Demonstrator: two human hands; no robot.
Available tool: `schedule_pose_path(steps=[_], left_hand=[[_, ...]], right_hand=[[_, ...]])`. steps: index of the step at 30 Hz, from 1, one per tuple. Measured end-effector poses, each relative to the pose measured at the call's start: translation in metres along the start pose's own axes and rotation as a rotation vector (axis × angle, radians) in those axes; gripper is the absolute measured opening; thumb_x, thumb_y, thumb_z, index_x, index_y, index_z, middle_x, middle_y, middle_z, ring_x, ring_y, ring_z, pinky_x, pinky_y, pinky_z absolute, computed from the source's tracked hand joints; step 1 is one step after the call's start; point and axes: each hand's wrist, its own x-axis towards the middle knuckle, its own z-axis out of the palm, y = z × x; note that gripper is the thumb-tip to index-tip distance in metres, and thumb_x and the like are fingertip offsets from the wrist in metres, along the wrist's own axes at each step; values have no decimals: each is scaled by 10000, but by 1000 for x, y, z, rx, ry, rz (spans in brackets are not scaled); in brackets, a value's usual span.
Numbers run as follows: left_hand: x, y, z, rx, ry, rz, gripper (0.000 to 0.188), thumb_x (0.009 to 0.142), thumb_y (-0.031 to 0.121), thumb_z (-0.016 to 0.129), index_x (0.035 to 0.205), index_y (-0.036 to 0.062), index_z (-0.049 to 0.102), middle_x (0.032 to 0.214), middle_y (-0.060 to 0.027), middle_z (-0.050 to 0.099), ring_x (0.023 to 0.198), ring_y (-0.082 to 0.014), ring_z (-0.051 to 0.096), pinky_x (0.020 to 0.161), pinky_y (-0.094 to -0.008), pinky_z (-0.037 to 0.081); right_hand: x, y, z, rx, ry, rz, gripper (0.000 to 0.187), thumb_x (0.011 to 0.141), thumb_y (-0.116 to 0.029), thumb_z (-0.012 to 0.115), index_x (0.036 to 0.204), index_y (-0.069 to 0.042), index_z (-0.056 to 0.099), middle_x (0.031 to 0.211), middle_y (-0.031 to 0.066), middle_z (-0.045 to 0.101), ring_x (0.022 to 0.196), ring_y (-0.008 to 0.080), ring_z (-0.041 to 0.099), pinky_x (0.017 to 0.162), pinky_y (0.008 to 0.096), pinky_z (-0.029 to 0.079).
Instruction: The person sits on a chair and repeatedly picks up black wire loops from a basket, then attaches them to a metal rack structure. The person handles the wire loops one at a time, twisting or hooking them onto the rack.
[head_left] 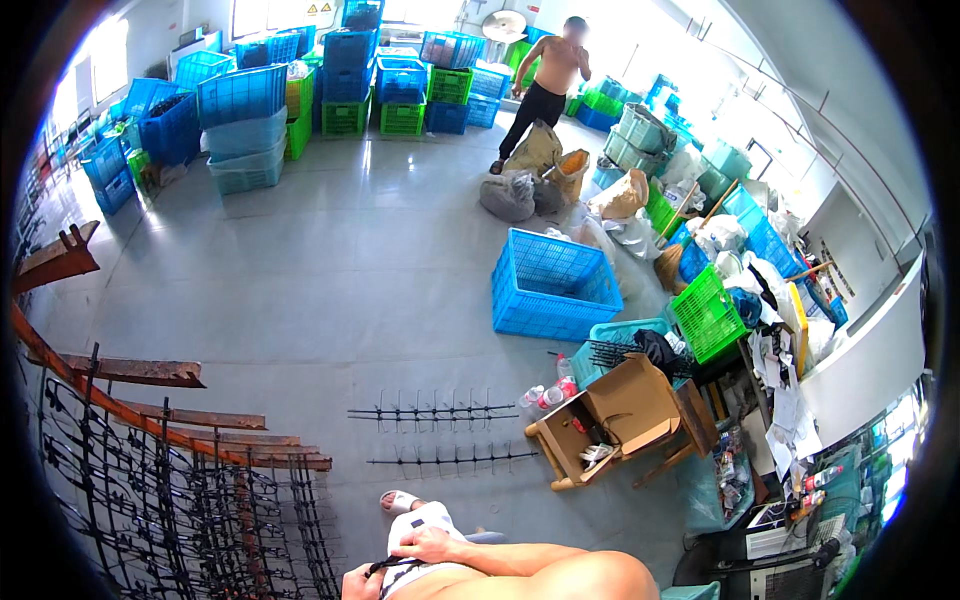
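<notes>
At the lower edge, both my hands are at the waist of a white garment (428,517) that I wear. My right hand (428,545) lies over its top edge with the fingers curled on a thin black cord (386,564). Lower and to the left, my left hand (360,583) is closed at the cord's other end, partly cut off by the picture's edge. On the floor beyond my white sandal (398,501) lie two black hooked racks, a farther one (432,412) and a nearer one (455,460).
Hooked black racks (200,510) hang along a rusty frame (130,410) at left. A cardboard box (635,405) rests on a wooden stool at right, near bottles (550,398) and a blue crate (555,290). A person (548,80) stands by sacks (535,150); stacked crates (345,75) line the back.
</notes>
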Motion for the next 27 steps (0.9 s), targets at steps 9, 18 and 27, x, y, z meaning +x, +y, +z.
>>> schedule_pose_path(steps=[9,18,27], left_hand=[[10,-10,10,181,-36,112,222,864,176,507,955,22,638,862,-242,620,848,-423,588,708,-432,472],[6,-18,6,122,-25,45,219,851,116,523,1005,18,643,861,-212,652,803,-307,645,708,-376,485],[-1,1,0,25,-79,27,220,859,113,498,972,-19,634,723,-150,632,669,-191,571,623,-334,460]], right_hand=[[4,-5,-8,-253,84,-172,350,881,-419,503,882,-117,681,768,136,645,749,321,615,670,418,467],[-9,0,-3,-144,37,-261,373,896,-435,495,898,-114,686,799,133,651,807,311,607,708,397,471],[-8,10,-13,-184,-66,-252,352,904,-396,489,890,-98,676,817,133,649,780,328,602,689,424,459]])
